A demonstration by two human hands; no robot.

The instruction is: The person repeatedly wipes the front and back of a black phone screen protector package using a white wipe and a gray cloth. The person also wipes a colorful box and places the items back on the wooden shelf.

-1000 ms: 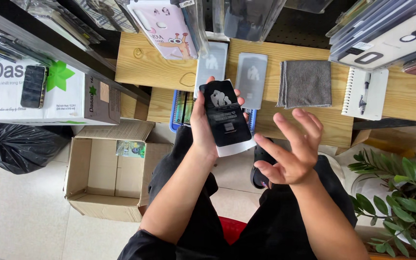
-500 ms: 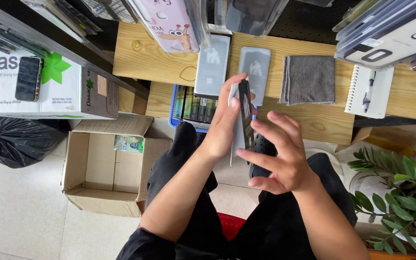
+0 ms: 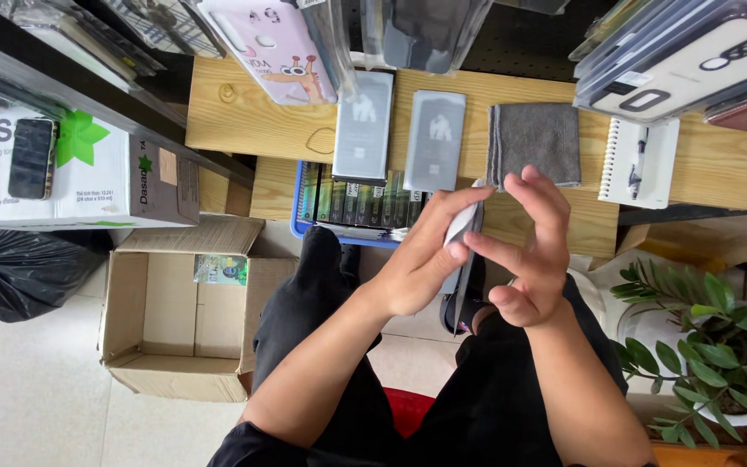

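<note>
In the head view, a phone (image 3: 462, 227) is held edge-on between both hands above the lap, just off the near edge of the wooden surface (image 3: 244, 121). The left hand (image 3: 425, 259) is wrapped around the phone's left side, fingers curled over its top end, so it is grasping the phone. The right hand (image 3: 525, 251) is set against the phone's right side with its fingers spread and extended; whether it truly grips the phone or only touches it cannot be told. At twelve o'clock from the hands, two flat grey packets (image 3: 399, 134) are laid side by side on the surface, and a folded grey cloth (image 3: 533, 143) is seen at one o'clock, just beside them. A small spiral notebook (image 3: 639, 163) is placed at two o'clock, farther along the surface. A blue tray of dark boxes (image 3: 347, 207) is tucked under the surface at ten o'clock. An open cardboard box (image 3: 183, 307) is set on the floor at nine o'clock, with a black plastic bag (image 3: 19, 268) beyond it. A potted green plant (image 3: 719, 337) is found at four o'clock. Phone cases in clear packaging (image 3: 270, 43) are hung along the top of the view.
</note>
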